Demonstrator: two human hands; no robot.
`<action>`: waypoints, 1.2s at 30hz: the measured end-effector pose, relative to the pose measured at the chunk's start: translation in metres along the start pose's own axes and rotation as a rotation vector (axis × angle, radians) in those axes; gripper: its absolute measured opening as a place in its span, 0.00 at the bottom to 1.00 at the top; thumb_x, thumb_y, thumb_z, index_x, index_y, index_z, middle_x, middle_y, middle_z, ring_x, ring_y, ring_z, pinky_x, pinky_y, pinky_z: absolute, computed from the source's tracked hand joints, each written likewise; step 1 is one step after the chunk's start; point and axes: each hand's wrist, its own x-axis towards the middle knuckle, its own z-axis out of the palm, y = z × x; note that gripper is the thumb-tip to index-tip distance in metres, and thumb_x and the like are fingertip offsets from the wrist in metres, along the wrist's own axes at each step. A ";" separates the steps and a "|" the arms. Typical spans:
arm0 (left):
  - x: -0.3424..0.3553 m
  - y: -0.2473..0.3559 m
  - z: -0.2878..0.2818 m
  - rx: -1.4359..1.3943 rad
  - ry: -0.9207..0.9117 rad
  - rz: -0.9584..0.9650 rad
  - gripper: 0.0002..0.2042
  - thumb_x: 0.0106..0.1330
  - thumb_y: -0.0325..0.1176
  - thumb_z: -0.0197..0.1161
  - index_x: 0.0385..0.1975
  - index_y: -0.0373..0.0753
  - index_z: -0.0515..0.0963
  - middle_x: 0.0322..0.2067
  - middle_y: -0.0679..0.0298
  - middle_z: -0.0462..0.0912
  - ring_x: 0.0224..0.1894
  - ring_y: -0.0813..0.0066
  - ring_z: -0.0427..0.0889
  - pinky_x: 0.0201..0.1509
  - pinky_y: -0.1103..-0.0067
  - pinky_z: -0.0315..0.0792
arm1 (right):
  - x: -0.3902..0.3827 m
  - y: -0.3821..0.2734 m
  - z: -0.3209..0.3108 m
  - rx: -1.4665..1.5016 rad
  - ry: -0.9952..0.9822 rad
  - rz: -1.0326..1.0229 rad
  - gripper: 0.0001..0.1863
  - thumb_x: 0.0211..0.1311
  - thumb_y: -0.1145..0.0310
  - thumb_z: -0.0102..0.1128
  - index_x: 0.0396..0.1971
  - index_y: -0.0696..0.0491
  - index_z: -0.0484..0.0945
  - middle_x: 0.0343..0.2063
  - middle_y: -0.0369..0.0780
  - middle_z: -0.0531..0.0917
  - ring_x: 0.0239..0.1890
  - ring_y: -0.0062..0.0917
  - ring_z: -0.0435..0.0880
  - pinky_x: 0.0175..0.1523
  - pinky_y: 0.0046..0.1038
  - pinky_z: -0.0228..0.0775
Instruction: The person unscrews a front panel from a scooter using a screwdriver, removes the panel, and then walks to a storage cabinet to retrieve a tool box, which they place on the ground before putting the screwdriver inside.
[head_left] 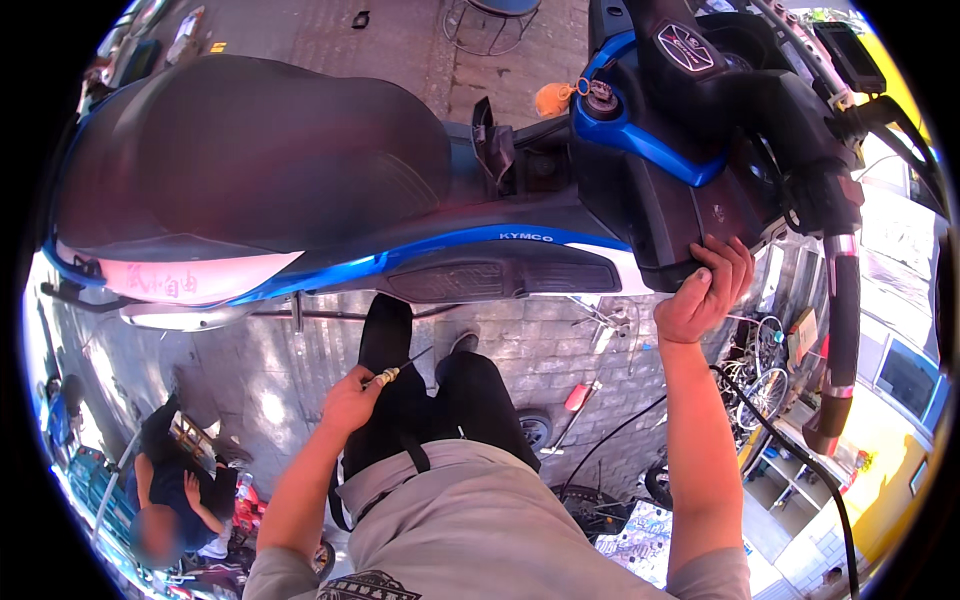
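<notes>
A blue, white and black motor scooter (350, 262) stands across the view in front of me, its dark seat (250, 150) at the left and its handlebar at the right. My left hand (350, 400), held low in front of my legs, is closed round a screwdriver (388, 376) with a yellowish handle. The screwdriver's thin dark shaft points up and to the right, apart from the scooter. My right hand (700, 295) grips the lower edge of the scooter's black front panel (655, 215), fingers curled over it and thumb alongside.
A key with an orange fob (553, 99) hangs by the ignition. The right handlebar grip (843, 320) juts down beside my right forearm. A round stool (500, 8) stands beyond the scooter. Another person (175, 490) is at the lower left. Bicycles (765, 385) and a dark cable (800, 450) are at the right.
</notes>
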 end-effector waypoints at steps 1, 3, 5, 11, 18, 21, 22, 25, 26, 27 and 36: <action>-0.009 -0.003 0.003 -0.038 0.013 -0.032 0.18 0.71 0.50 0.63 0.46 0.40 0.81 0.38 0.51 0.88 0.45 0.49 0.87 0.49 0.62 0.78 | 0.000 -0.001 -0.001 -0.001 0.015 -0.008 0.18 0.66 0.61 0.45 0.33 0.57 0.83 0.43 0.44 0.85 0.59 0.46 0.74 0.71 0.48 0.57; -0.033 -0.001 0.013 -0.100 0.069 -0.033 0.17 0.72 0.48 0.63 0.45 0.39 0.81 0.28 0.58 0.87 0.35 0.63 0.87 0.42 0.68 0.77 | -0.003 -0.002 -0.003 0.001 0.039 0.006 0.15 0.65 0.62 0.48 0.34 0.53 0.84 0.43 0.42 0.85 0.60 0.44 0.75 0.71 0.47 0.57; -0.056 0.004 0.026 -0.115 0.108 -0.006 0.17 0.72 0.47 0.63 0.45 0.39 0.81 0.28 0.58 0.86 0.34 0.64 0.87 0.42 0.68 0.77 | -0.004 -0.005 -0.012 -0.002 0.072 0.024 0.14 0.65 0.62 0.50 0.34 0.52 0.84 0.44 0.41 0.85 0.61 0.43 0.75 0.72 0.47 0.57; -0.128 0.020 0.085 -0.450 0.174 0.154 0.15 0.75 0.44 0.61 0.48 0.38 0.80 0.31 0.61 0.85 0.32 0.71 0.85 0.39 0.71 0.77 | -0.057 -0.068 -0.064 0.299 0.081 0.353 0.33 0.63 0.70 0.63 0.69 0.55 0.67 0.67 0.54 0.66 0.70 0.50 0.65 0.73 0.44 0.57; -0.220 0.075 0.166 -0.882 0.143 0.456 0.16 0.80 0.41 0.57 0.55 0.35 0.73 0.32 0.64 0.81 0.24 0.84 0.73 0.28 0.82 0.70 | -0.250 -0.144 -0.145 1.280 -0.645 1.071 0.32 0.72 0.58 0.63 0.64 0.64 0.65 0.45 0.43 0.77 0.48 0.32 0.78 0.60 0.36 0.72; -0.246 0.089 0.191 -0.485 0.133 0.613 0.18 0.79 0.41 0.57 0.59 0.34 0.70 0.39 0.57 0.85 0.32 0.71 0.84 0.36 0.75 0.76 | -0.270 -0.163 -0.195 1.574 -1.026 1.200 0.27 0.74 0.53 0.61 0.56 0.62 0.69 0.38 0.41 0.81 0.39 0.28 0.82 0.50 0.32 0.77; -0.259 0.092 0.194 -0.422 0.105 0.670 0.21 0.78 0.41 0.59 0.61 0.34 0.68 0.46 0.52 0.86 0.45 0.59 0.87 0.48 0.70 0.78 | -0.273 -0.162 -0.204 1.494 -1.040 1.187 0.24 0.74 0.55 0.60 0.54 0.61 0.70 0.38 0.41 0.82 0.37 0.27 0.83 0.47 0.32 0.77; -0.275 0.085 0.190 -0.145 0.021 0.910 0.25 0.75 0.44 0.62 0.64 0.35 0.73 0.53 0.48 0.84 0.54 0.55 0.85 0.57 0.66 0.77 | -0.292 -0.139 -0.222 1.254 -0.969 1.114 0.18 0.72 0.60 0.60 0.50 0.58 0.72 0.36 0.43 0.85 0.33 0.25 0.85 0.40 0.30 0.78; -0.265 0.065 0.188 -0.103 0.003 0.897 0.25 0.74 0.45 0.61 0.64 0.34 0.75 0.55 0.47 0.83 0.56 0.54 0.84 0.59 0.65 0.77 | -0.305 -0.133 -0.219 1.178 -0.902 1.045 0.17 0.70 0.62 0.59 0.49 0.58 0.73 0.34 0.43 0.85 0.31 0.26 0.85 0.39 0.31 0.78; -0.260 0.045 0.180 -0.077 -0.018 0.827 0.25 0.74 0.46 0.62 0.63 0.35 0.76 0.55 0.48 0.84 0.55 0.54 0.84 0.59 0.65 0.77 | -0.318 -0.130 -0.221 1.099 -0.835 0.982 0.16 0.69 0.63 0.59 0.49 0.57 0.73 0.33 0.44 0.86 0.30 0.27 0.85 0.38 0.31 0.78; -0.227 -0.196 0.088 -0.074 -0.046 0.330 0.22 0.72 0.48 0.64 0.55 0.36 0.81 0.36 0.58 0.89 0.39 0.68 0.88 0.46 0.71 0.80 | -0.457 -0.208 -0.253 0.391 -1.383 0.530 0.23 0.64 0.55 0.59 0.53 0.53 0.77 0.41 0.51 0.88 0.47 0.47 0.87 0.52 0.47 0.78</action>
